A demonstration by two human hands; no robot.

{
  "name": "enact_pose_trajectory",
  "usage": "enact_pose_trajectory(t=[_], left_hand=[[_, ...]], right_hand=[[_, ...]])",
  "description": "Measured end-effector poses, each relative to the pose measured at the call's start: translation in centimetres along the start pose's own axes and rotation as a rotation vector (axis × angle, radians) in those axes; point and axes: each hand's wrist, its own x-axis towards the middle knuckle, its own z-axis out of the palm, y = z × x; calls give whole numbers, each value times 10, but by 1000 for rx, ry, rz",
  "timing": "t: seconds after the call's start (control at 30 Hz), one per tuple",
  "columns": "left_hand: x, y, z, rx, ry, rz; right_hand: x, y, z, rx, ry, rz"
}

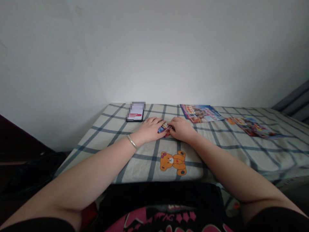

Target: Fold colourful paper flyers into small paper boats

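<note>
A small folded colourful leaflet [164, 127] lies on the checked cloth between my two hands, and most of it is covered by them. My left hand [151, 129], with a silver bangle at the wrist, holds the leaflet's left side down, its thumb along the near edge and its fingers towards the far edge. On the right side, my right hand [182, 129] has its bent fingers closed on the leaflet's edge. The fingertips of both hands almost meet over it.
A phone [135, 112] with a lit screen lies beyond my left hand. Two printed leaflets, one at the back [201, 113] and another further right [257, 128], lie on the cloth [108, 129]. Behind rises a white wall [154, 51]. A dark bag [33, 175] sits low at left.
</note>
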Motion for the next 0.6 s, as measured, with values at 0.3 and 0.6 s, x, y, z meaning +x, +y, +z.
enact_pose_trajectory(t=[0.3,0.6], left_hand=[[0,-2,-2,0,-58,-7],[2,-1,-4,-39,-125,-45]], right_hand=[[-12,4,-16,-31,-56,-14],[-13,-4,-24,-163,-72,102]])
